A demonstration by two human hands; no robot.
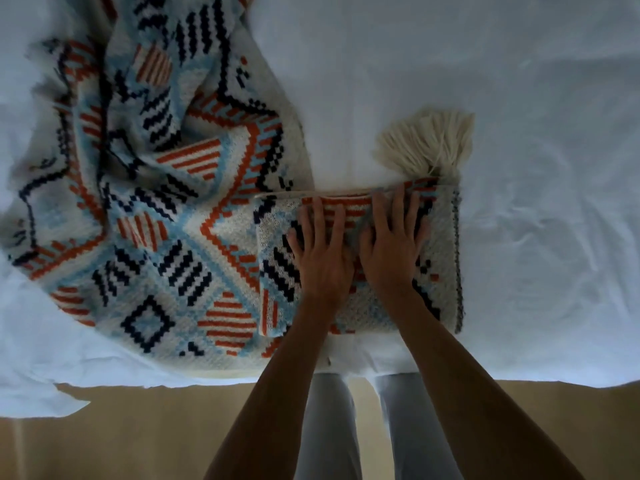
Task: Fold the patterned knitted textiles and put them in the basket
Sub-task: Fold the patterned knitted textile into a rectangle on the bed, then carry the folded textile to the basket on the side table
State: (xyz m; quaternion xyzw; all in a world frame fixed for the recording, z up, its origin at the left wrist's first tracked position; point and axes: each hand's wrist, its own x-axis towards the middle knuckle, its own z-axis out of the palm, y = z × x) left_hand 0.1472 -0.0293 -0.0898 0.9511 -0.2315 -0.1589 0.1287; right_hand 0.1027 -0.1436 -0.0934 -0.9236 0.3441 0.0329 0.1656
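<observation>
A folded patterned knitted textile (440,271), cream with orange, navy and light blue motifs, lies on the white sheet near the bed's front edge. A cream tassel (429,143) sticks out from its far right corner. My left hand (320,251) and my right hand (393,244) lie flat side by side on top of it, fingers spread, pressing down. A larger textile of the same pattern (145,202) lies crumpled and spread to the left, its edge running under the folded piece. No basket is in view.
The white sheet (519,116) covers the bed and reaches far to the right and back. Below its front edge lies a tan floor (138,438). The person's legs in light trousers (363,427) stand against the bed.
</observation>
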